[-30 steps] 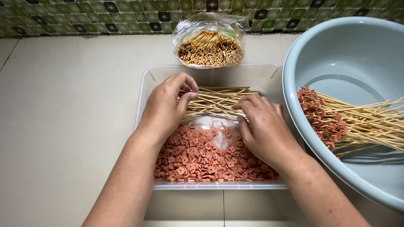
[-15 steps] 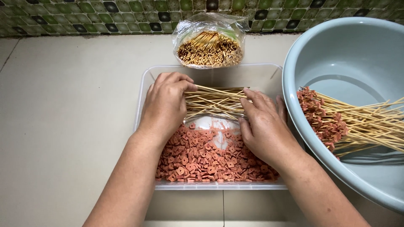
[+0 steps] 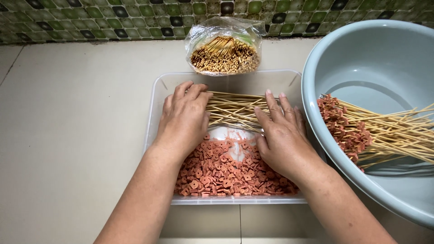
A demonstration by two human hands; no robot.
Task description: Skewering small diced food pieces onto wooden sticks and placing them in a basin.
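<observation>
Inside clear plastic tray [image 3: 159, 90]: loose bamboo skewers [image 3: 233, 110] bunched across far end, pressed flat between left hand [image 3: 184, 121] and right hand [image 3: 281, 135], fingers extended, not curled, presumably for keeping sticks aligned. Nearer: pink meat pieces [image 3: 221, 171]. Alongside: bagged skewers [image 3: 224, 55], blue basin [image 3: 316, 58] with loaded skewers [image 3: 361, 131].

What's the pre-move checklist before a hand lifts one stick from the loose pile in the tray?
1. Left hand on loose skewers: ok, fingers rest on the pile's left end.
2. Right hand on the pile: ok, fingertips on its right part.
3. Single skewer separated: cannot tell, fingers cover the contact.
4. Pink pieces within reach: ok, heaped in the clear tray just below the hands.
5. Basin has room: ok, loaded skewers lie only along one side.
6. Spare skewer bag clear of the hands: ok, behind the tray.
</observation>
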